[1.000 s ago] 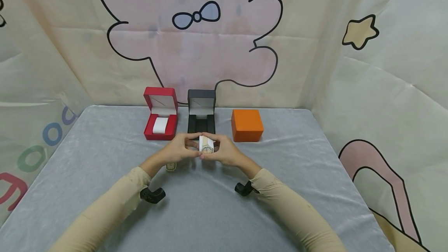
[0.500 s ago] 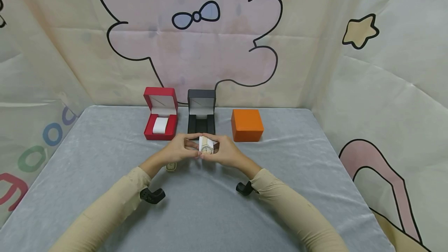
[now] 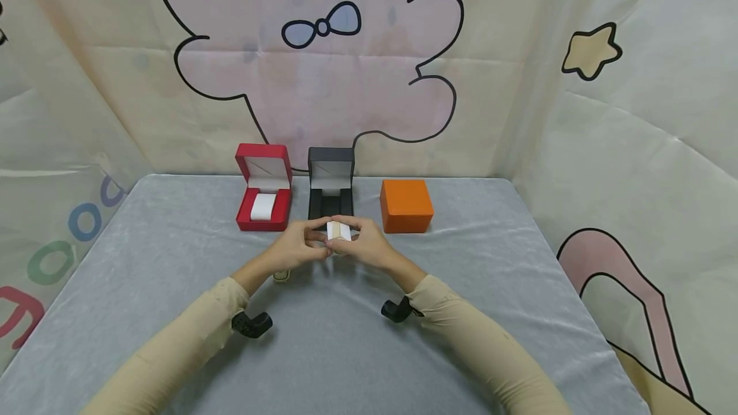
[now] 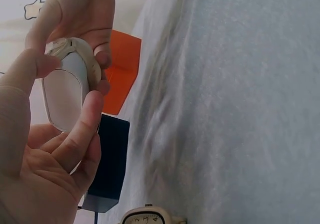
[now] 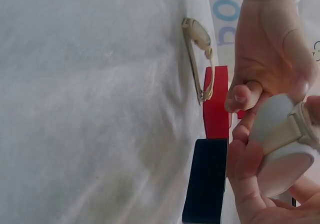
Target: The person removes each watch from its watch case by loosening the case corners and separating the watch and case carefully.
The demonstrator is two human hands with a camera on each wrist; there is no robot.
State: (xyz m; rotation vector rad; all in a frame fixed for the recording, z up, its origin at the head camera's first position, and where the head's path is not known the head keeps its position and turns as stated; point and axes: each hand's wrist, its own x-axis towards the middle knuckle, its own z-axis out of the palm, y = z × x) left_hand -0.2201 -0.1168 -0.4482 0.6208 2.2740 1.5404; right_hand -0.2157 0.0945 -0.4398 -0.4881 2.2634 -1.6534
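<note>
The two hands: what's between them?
Between the left hand and right hand is a white cushion with a watch around it, clearest in the right wrist view.

Even, diffuse light leaves soft shadows on the grey cloth [image 3: 323,351]; the wrist views look hazier.

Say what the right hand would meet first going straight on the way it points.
Beyond the white cushion the right hand holds, probably the left hand, which faces it; whether they touch is unclear.
</note>
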